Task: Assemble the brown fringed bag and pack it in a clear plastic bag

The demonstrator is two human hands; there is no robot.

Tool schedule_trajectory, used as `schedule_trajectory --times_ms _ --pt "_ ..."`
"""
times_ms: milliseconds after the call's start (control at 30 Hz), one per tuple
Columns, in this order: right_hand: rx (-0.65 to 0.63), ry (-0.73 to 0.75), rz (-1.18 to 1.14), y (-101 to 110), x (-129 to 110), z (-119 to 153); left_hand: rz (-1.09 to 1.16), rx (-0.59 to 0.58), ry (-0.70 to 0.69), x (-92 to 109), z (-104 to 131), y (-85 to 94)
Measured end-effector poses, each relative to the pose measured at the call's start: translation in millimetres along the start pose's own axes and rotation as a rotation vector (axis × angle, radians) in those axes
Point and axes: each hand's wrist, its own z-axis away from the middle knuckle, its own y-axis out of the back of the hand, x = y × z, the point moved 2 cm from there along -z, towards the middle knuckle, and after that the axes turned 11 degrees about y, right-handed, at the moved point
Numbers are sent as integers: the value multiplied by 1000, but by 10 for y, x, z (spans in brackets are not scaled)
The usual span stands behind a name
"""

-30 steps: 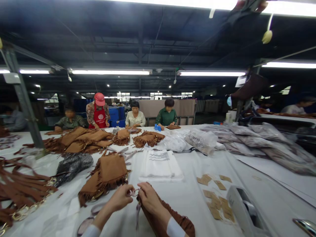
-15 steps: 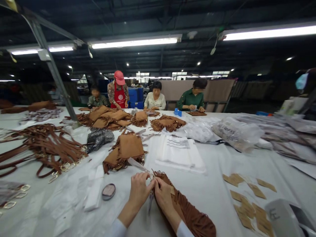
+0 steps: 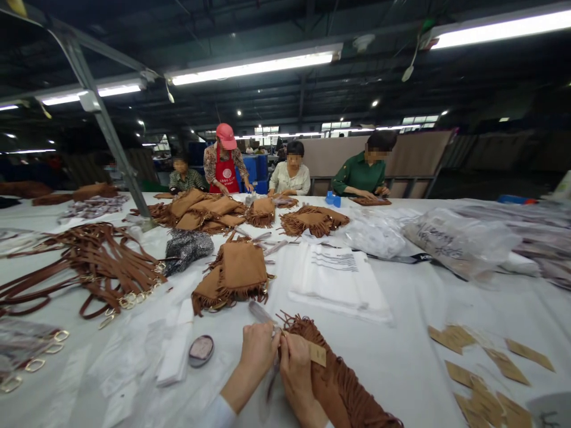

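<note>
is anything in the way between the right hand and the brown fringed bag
Nothing visible blocks the right hand: it is at the left edge of the brown fringed bag. A tan tag shows beside it, over the bag; whether part lies beneath the hand is hidden.

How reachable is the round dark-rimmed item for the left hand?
Probably yes: only white tabletop shows between the left hand and the round dark-rimmed item, though that hand seems busy with the wrapped strap.
</note>
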Motion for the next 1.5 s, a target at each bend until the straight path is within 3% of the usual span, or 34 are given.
schedule_trajectory --times_ms 267,500,567,667,767,833,933,1000,1067,1267,1400,1500 --pt "-34 171 94 -4 -83 26 -45 34 -102 -119 -18 -80" --pt "23 76 -34 -7 -80 13 22 169 -61 -206 -29 -192" --pt "62 20 -71 64 -19 37 57 201 5 -361 -136 -88" --pt "176 -171 -76 223 149 85 95 258 155 -711 -311 211" --pt "200 -285 -107 286 248 98 173 217 165 -864 -331 369" --pt "161 -244 -137 258 227 90 264 104 137 -753 -225 261" --pt "130 -175 -130 205 154 100 494 -77 184 -411 15 -103" --pt "123 -162 -120 193 129 121 611 -140 212 -179 141 -312" --pt "114 -146 -113 194 124 138 681 -132 243 -25 194 -404" --pt "110 -27 -91 183 101 151 716 -115 281 -33 95 -289" --pt "100 31 -104 165 60 156 683 -246 100 -110 39 -228" --pt "113 63 -83 168 45 145 564 -275 -49 -146 20 -181"
